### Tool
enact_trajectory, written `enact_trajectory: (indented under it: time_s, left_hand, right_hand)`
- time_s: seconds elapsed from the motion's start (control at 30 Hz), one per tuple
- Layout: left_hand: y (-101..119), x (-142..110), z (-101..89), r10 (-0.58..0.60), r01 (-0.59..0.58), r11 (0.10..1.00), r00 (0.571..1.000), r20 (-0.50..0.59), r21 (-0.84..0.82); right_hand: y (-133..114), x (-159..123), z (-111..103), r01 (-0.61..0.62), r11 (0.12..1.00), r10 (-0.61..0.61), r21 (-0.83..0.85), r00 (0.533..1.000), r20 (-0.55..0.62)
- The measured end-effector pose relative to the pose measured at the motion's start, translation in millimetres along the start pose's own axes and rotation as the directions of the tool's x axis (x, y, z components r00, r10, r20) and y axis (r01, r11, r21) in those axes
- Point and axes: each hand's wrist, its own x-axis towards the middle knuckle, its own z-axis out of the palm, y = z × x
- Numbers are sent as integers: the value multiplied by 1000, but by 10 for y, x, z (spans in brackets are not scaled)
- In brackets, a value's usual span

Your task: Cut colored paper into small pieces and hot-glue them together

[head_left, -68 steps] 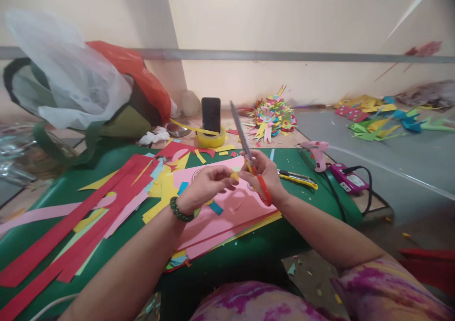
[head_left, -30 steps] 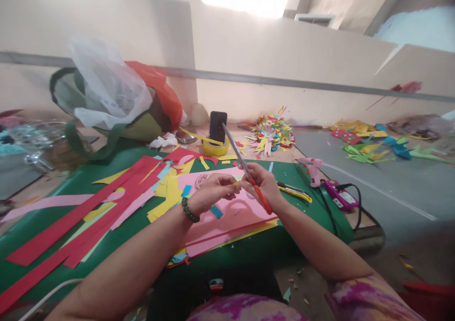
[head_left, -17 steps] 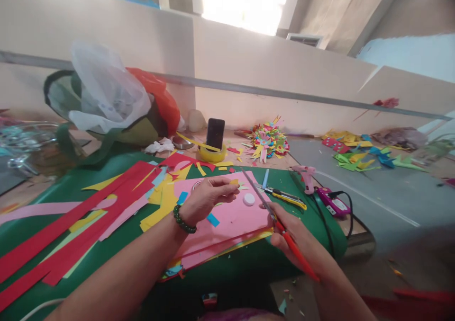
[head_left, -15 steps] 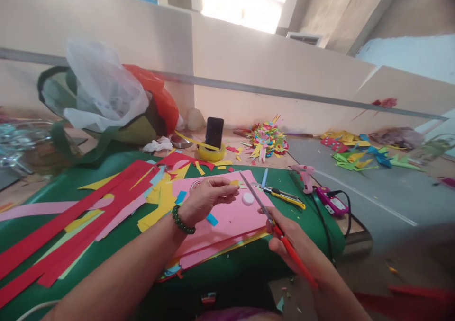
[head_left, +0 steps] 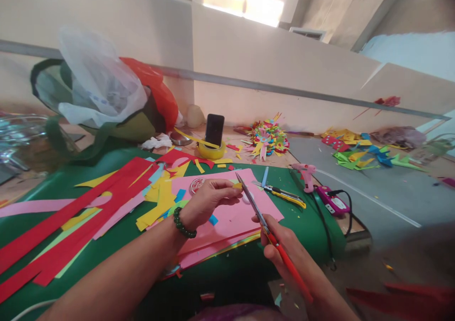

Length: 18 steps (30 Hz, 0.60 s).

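Observation:
Between thumb and fingers, my left hand pinches a small yellow piece of paper above the pink sheets. My right hand grips a pair of scissors by the red handles. The blades point up and away from me, with their tips at the yellow piece. Whether the blades touch it, I cannot tell. A round white disc lies on the pink sheets, partly behind the blades. Blue paper scraps lie near my left hand.
Red paper strips and yellow scraps spread over the green mat at left. To the right lie a yellow cutter knife, a pink glue gun and a purple power strip. Behind stand a phone and tape roll.
My right hand has drawn back from my left and turned the scissors, whose handles now point toward me. Since half a second ago the blade tips have come up to the yellow piece.

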Motion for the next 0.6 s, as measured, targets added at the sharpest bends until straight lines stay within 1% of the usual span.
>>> enact_trajectory:
  time_s: [0.2,0.3,0.43,0.5,0.6]
  left_hand:
    - [-32,2,-4,29,-29,1000,1000,11,6]
    - [-24,-6,5,33,-33,999,999,6,14]
    - [-7,-19,14,33,-33,999,999,15,10]
    - [-9,-19,12,33,-33,999,999,22,12]
    - [-18,-17,4,43,-44,999,999,20,17]
  right_hand:
    - [4,2,38,4,1000,-4,-25,1000,-14]
    - [-18,12,39,18,999,-19,-32,999,-33]
    - [-14,22,61,7,999,-9,-38,999,-33]
    - [30,18,99,9,999,-11,-32,998,-55]
    - [122,2,156,14,1000,-14,1,993,-117]
